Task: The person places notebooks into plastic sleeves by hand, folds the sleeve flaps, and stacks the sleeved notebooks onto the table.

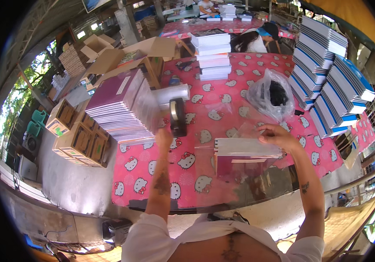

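Note:
A notebook with a purple cover and whitish upper part lies on the table in front of me, with clear plastic film around it. My right hand is at its upper right corner, thumb and forefinger pinched on the film. My left hand is between a tall stack of purple notebooks and a black tape dispenser. Motion smears its fingers, so its grip is unclear. A roll of clear film lies behind the dispenser.
A pink patterned cloth covers the table. White-and-blue notebook stacks rise at the right, beside a plastic bag. Another stack stands at the back. Cardboard boxes sit at the left. A person in a cap is beyond the table.

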